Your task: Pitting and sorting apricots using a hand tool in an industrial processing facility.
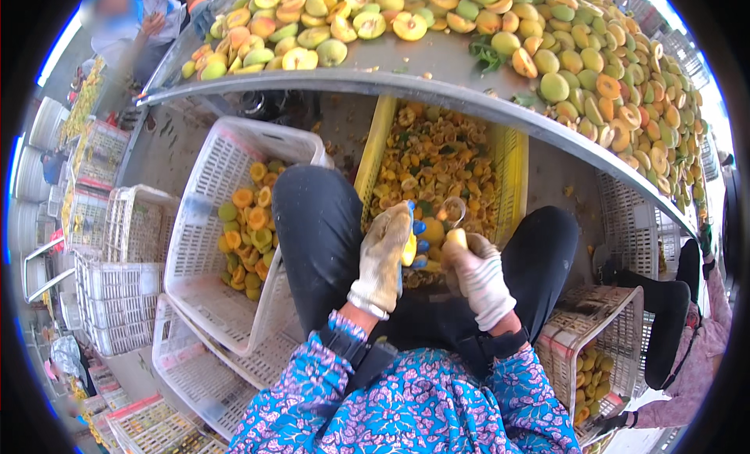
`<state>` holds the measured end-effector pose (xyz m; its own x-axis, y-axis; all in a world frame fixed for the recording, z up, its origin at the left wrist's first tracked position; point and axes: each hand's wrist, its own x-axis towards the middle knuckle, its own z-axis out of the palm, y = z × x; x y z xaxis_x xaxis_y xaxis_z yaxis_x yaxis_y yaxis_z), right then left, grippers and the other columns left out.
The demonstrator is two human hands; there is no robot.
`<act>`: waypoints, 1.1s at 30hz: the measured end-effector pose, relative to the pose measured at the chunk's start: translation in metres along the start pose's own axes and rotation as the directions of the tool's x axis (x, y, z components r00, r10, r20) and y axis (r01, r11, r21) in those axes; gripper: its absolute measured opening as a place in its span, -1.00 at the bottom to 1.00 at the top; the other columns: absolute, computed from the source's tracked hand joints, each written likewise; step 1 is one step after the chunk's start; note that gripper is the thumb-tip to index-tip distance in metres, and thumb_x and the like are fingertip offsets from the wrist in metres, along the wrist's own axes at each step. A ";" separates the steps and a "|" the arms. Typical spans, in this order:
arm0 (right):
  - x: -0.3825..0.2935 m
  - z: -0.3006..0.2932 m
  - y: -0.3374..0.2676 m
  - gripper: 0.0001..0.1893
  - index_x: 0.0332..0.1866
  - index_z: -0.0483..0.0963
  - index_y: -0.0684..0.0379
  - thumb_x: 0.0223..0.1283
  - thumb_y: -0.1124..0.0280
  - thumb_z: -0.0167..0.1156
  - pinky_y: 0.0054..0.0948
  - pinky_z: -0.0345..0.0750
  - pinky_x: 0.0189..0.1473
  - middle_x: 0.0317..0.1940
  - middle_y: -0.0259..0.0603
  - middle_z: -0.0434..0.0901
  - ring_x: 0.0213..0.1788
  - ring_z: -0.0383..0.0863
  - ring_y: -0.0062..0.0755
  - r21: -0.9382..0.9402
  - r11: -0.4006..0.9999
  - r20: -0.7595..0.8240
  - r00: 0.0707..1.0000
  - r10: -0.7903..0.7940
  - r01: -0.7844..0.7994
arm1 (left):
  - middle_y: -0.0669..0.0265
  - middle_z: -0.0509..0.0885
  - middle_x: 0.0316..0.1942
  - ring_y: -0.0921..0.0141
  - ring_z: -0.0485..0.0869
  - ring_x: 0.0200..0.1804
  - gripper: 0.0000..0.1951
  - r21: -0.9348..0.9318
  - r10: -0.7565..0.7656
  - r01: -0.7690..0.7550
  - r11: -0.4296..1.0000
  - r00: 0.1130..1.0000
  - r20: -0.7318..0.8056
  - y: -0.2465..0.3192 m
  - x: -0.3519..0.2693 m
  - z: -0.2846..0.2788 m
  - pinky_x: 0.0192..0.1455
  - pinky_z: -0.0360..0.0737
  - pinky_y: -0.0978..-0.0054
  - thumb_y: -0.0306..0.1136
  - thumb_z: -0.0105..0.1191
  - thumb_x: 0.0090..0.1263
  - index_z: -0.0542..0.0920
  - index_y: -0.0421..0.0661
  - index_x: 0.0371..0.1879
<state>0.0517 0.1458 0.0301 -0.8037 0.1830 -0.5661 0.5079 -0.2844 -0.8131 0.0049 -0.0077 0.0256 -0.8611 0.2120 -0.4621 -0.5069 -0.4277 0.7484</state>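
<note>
My left hand (384,257), in a soiled knit glove with blue fingertips, grips a yellow piece of stone fruit (408,250), mostly covered by the fingers. Opposite it, my right hand (477,272) in a striped white glove is closed around the pale yellow handle (456,238) of a pitting tool. The tool's round metal loop (463,203) points away from me, a short gap from the fruit. Below both hands, between my knees, stands a yellow plastic crate (511,172) of fruit scraps and pits (430,155).
A metal table (404,55) heaped with halved peach-like fruit (586,67) spans the far side. A tilted white crate (199,237) at my left knee holds fruit halves (252,237). Another crate (562,342) stands at right. Co-workers sit at right (685,360) and far left (140,38).
</note>
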 end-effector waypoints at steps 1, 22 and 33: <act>0.020 -0.014 0.032 -0.60 -0.13 0.47 0.29 0.20 0.13 0.31 -0.40 0.51 -0.48 -0.49 -0.19 0.61 -0.54 0.60 -0.30 -0.430 0.860 -0.070 0.939 -0.337 0.276 | 0.31 0.63 -0.12 0.50 0.64 -0.27 -0.49 0.006 0.062 -0.062 0.998 0.998 0.027 0.023 -0.014 0.015 -0.29 0.65 0.58 -0.18 0.20 0.41 0.45 -0.12 0.28; -0.017 -0.029 0.000 -0.63 -0.07 0.52 0.34 0.11 0.32 0.37 -0.56 0.50 -0.48 -0.48 -0.27 0.62 -0.54 0.54 -0.64 -0.212 0.976 -0.043 0.998 0.048 -0.056 | 0.08 0.71 -0.14 0.24 0.72 -0.14 -0.53 0.870 0.705 -0.477 -0.124 0.575 0.416 0.203 0.157 0.042 -0.04 0.61 0.41 -0.16 0.24 0.29 0.58 -0.17 0.11; -0.005 -0.057 -0.002 -0.63 0.08 0.48 0.28 0.21 0.40 0.32 -0.55 0.48 -0.45 -0.43 -0.34 0.59 -0.51 0.52 -0.60 -0.123 0.992 -0.138 0.989 -0.058 0.041 | 0.21 0.59 0.12 0.15 0.42 0.32 -0.41 0.636 0.431 -0.123 -0.762 0.637 0.640 0.180 0.311 0.122 0.31 0.34 0.09 -0.12 0.23 0.20 0.45 0.10 0.26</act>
<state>0.0723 0.1989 0.0271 -0.7815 0.3274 -0.5310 0.5085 -0.1588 -0.8463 -0.3594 0.0885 0.0748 -0.7915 0.5127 0.3325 0.4677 0.8585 -0.2104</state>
